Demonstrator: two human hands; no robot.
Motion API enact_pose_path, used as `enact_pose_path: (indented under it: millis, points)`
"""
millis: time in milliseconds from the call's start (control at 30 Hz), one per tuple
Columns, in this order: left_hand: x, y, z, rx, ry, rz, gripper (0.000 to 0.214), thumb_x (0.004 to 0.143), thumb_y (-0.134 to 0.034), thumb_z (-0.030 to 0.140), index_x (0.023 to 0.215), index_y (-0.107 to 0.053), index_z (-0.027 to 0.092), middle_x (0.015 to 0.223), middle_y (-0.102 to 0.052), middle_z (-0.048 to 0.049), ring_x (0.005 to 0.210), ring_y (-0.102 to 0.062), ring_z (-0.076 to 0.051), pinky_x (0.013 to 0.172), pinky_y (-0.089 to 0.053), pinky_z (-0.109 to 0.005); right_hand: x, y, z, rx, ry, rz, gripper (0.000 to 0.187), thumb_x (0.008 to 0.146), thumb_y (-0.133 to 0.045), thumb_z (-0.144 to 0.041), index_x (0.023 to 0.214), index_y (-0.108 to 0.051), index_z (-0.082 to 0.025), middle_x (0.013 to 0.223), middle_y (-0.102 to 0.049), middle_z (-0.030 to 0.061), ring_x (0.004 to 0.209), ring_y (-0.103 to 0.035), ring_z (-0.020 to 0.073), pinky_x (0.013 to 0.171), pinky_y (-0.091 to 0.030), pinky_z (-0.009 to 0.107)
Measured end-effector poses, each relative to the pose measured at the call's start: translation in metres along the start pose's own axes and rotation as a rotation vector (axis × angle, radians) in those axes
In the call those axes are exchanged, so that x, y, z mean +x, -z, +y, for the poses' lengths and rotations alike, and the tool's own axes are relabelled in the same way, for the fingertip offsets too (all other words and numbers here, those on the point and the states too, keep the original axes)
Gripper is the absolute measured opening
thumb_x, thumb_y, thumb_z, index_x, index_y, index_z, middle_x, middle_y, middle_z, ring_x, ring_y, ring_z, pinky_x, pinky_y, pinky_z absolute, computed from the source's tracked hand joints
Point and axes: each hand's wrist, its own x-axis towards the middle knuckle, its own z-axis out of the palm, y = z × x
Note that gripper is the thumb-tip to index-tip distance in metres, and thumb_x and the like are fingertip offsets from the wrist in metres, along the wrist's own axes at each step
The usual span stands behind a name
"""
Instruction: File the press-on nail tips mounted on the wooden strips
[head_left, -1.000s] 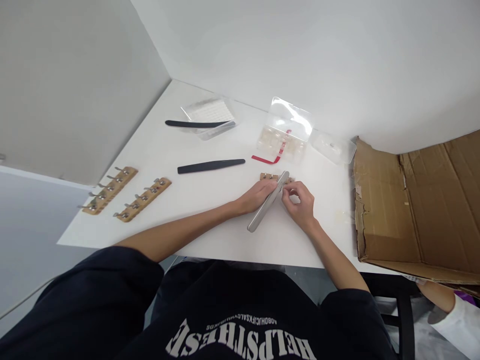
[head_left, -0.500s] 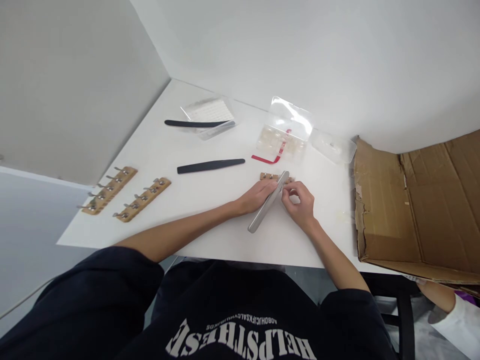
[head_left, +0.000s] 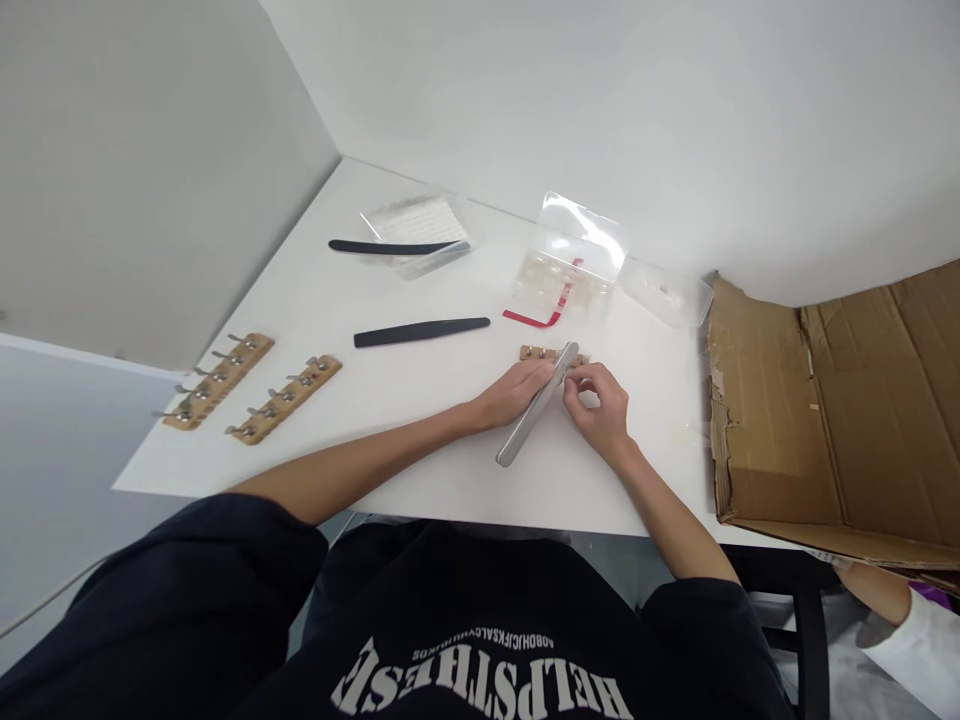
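My left hand (head_left: 516, 393) is closed around a long grey nail file (head_left: 531, 412), which slants from upper right to lower left. Close by on the right, my right hand (head_left: 602, 405) pinches thumb and fingertips together at the file's upper end. Whatever sits in that pinch is too small to make out. Just behind both hands lies a short wooden strip (head_left: 529, 352) with metal studs, partly covered by the file and fingers.
At left lie two wooden strips (head_left: 225, 376) bearing metal-stemmed holders. Two black nail files (head_left: 421, 332) rest farther back, one across a clear packet (head_left: 431, 220). A clear case (head_left: 536, 280) with a red strip (head_left: 525, 319) stands behind my hands. A cardboard box (head_left: 765, 430) occupies the right.
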Motion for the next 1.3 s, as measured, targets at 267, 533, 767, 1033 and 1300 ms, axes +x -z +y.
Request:
enact_pose_path:
  millis: [267,533,767,1033,1300]
  points:
    - [-0.0007,-0.0002,0.0008,0.018,0.005,-0.002,0.052,0.108,-0.030,0.050,0.076,-0.056,0.019,0.082,-0.066,-0.0059,0.099,-0.061,-0.024,0.097,-0.049,-0.037,0.0004,-0.0001,-0.0005,0.012,0.024,0.012,0.010,0.096,-0.060,-0.015,0.094,-0.063,-0.024,0.084,-0.067,0.0006,0.074,-0.063,0.0155,0.061,-0.061,0.030]
    - [-0.0008,0.0006,0.0019,0.047,0.008,-0.002,0.051,0.107,-0.029,0.049,0.077,-0.056,0.019,0.082,-0.066,-0.0058,0.090,-0.060,-0.022,0.090,-0.050,-0.037,0.0008,-0.0002,-0.0014,0.012,0.032,0.012,0.010,0.096,-0.060,-0.015,0.094,-0.062,-0.024,0.083,-0.067,0.0009,0.074,-0.063,0.0157,0.060,-0.060,0.030]
    - [-0.0008,0.0000,-0.0027,0.057,0.001,0.004,0.050,0.108,-0.030,0.049,0.085,-0.060,0.017,0.088,-0.067,-0.0060,0.089,-0.061,-0.022,0.090,-0.050,-0.037,-0.0017,-0.0014,0.0020,0.013,0.011,0.000,0.009,0.097,-0.059,-0.016,0.094,-0.062,-0.024,0.085,-0.067,0.0008,0.075,-0.064,0.0156,0.061,-0.061,0.030]
    - [-0.0009,0.0004,-0.0008,0.053,-0.004,-0.004,0.051,0.108,-0.029,0.049,0.091,-0.063,0.016,0.094,-0.069,-0.0071,0.092,-0.062,-0.022,0.092,-0.050,-0.037,-0.0004,-0.0007,-0.0001,0.027,0.022,0.003,0.011,0.096,-0.060,-0.014,0.094,-0.061,-0.024,0.085,-0.066,0.0008,0.074,-0.063,0.0153,0.059,-0.060,0.030]
    - [-0.0017,0.0005,0.0023,0.046,-0.014,-0.009,0.051,0.107,-0.030,0.051,0.092,-0.065,0.017,0.093,-0.071,-0.0078,0.099,-0.063,-0.025,0.098,-0.049,-0.039,-0.0004,-0.0007,-0.0007,0.036,0.018,-0.002,0.012,0.095,-0.061,-0.012,0.094,-0.061,-0.025,0.084,-0.066,0.0002,0.075,-0.062,0.0151,0.061,-0.061,0.029]
